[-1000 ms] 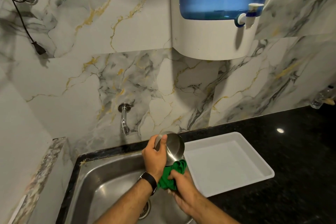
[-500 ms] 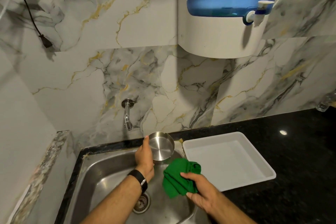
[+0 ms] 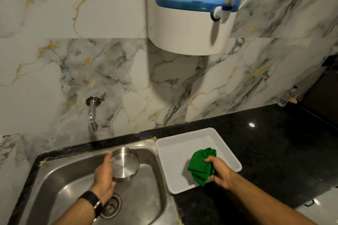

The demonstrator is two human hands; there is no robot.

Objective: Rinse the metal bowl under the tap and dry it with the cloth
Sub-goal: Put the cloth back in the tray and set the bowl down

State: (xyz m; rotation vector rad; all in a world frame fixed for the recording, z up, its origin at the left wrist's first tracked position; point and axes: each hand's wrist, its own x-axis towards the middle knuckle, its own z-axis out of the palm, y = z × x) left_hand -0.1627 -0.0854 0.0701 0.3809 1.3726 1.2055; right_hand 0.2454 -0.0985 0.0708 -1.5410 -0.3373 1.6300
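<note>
My left hand (image 3: 104,177) grips the small metal bowl (image 3: 124,164) by its left rim, holding it above the steel sink (image 3: 60,175) with the opening facing up toward me. The bunched green cloth (image 3: 200,165) is in my right hand (image 3: 218,171), over the near part of the white tray (image 3: 182,144). Cloth and bowl are apart. The chrome tap (image 3: 92,115) juts from the wall above the sink's back left; no water runs from it.
A black counter (image 3: 274,151) stretches right of the sink. A blue and white water dispenser (image 3: 193,9) hangs on the marble wall. A clear plastic bottle (image 3: 287,96) stands at the far right corner. The sink drain (image 3: 111,207) lies beneath my left wrist.
The cloth was pressed against the bowl; my right hand has since carried it right, over the tray. My left hand has turned the bowl's opening upward and lowered it over the sink.
</note>
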